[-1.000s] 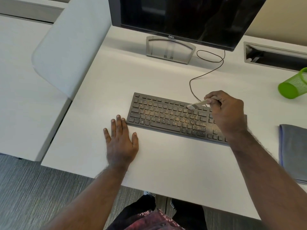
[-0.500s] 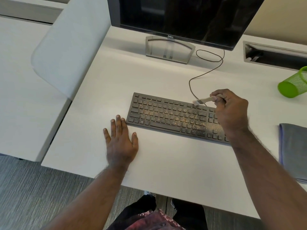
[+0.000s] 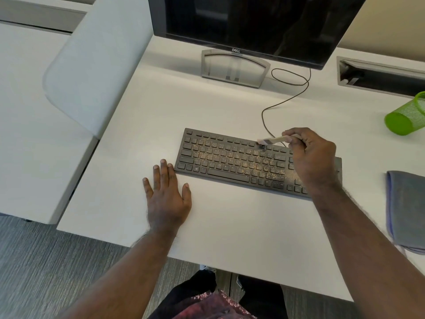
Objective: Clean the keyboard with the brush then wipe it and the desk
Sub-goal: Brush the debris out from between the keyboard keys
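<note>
Over dusty keyboard (image 3: 232, 160), my right hand (image 3: 310, 157) pinches brush (image 3: 273, 140); left hand (image 3: 166, 196) spread flat on bench (image 3: 241, 226).

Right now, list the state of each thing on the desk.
keyboard: dusted with yellowish crumbs
brush: held, bristles over the top key rows
right hand: grips the brush
left hand: flat on the desk
cloth: lying unused
green cup: tipped over
monitor: screen dark
</note>
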Action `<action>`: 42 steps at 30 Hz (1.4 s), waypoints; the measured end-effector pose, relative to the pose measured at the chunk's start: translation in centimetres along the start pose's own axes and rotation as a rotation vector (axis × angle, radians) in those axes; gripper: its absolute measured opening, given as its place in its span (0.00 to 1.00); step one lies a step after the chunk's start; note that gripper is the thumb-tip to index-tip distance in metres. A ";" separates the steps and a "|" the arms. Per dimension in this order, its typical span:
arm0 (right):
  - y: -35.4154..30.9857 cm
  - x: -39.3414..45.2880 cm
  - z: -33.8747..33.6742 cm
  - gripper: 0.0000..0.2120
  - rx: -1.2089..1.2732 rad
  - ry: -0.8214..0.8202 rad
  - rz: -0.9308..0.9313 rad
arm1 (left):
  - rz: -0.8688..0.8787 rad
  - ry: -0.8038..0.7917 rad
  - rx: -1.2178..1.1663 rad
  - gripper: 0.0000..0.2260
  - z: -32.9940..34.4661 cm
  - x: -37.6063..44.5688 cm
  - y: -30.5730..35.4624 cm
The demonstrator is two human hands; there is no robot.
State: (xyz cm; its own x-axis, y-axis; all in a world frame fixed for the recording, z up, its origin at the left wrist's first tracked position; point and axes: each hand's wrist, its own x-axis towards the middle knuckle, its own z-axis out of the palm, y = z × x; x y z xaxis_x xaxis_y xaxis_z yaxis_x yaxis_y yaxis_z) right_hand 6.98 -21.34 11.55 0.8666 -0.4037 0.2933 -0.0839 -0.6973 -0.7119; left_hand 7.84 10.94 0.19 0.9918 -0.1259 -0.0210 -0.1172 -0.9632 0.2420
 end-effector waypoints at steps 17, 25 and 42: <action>0.2 -0.2 -0.7 0.07 -0.032 0.061 -0.011 | -0.002 -0.024 0.008 0.33 -0.1 0.0 0.0; 0.0 -0.7 -0.8 0.08 -0.061 0.051 -0.007 | 0.003 -0.023 0.008 0.33 -0.2 0.0 0.1; 0.0 -0.7 -1.4 0.08 -0.092 -0.045 -0.023 | 0.002 -0.013 -0.005 0.33 -0.2 0.0 0.0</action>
State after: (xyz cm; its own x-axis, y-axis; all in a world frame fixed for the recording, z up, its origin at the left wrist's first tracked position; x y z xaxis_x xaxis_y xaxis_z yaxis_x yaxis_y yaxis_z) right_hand 5.71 -21.91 12.20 0.8900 -0.3610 0.2785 -0.1066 -0.7585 -0.6428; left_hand 7.82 11.01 0.33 0.9908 -0.1309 -0.0329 -0.1189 -0.9618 0.2466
